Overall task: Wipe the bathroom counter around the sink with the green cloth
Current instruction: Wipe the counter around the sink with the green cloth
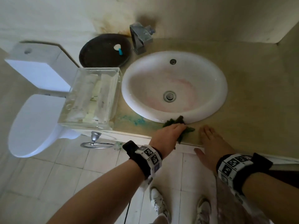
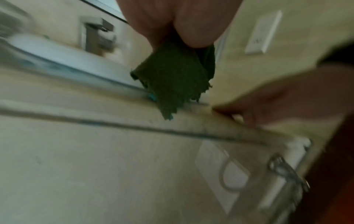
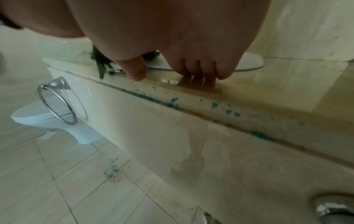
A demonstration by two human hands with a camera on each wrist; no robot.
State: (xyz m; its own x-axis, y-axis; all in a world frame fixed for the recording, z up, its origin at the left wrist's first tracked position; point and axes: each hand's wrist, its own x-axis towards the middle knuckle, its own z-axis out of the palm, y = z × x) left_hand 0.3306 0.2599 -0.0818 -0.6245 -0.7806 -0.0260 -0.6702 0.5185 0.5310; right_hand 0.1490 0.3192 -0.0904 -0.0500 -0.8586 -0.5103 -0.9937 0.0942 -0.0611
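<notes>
The green cloth [image 1: 175,122] lies bunched on the beige counter [image 1: 250,94], against the front rim of the white oval sink [image 1: 223,88]. My left hand [image 1: 169,132] lies on top of the cloth and presses it down. A corner of the cloth [image 2: 172,78] hangs below the left hand [image 2: 172,22] at the counter's front edge. Blue smears [image 1: 135,122] mark the counter left of the cloth. My right hand [image 1: 210,139] rests flat on the counter just right of the cloth and holds nothing. Its thumb [image 3: 134,69] hangs over the edge.
A clear box [image 1: 95,96] stands left of the sink, with a dark round tray [image 1: 105,49] behind it and the faucet [image 1: 141,38] at the back. A toilet [image 1: 37,110] stands to the left. A towel ring [image 3: 57,103] hangs below blue flecks [image 3: 214,104] on the counter edge.
</notes>
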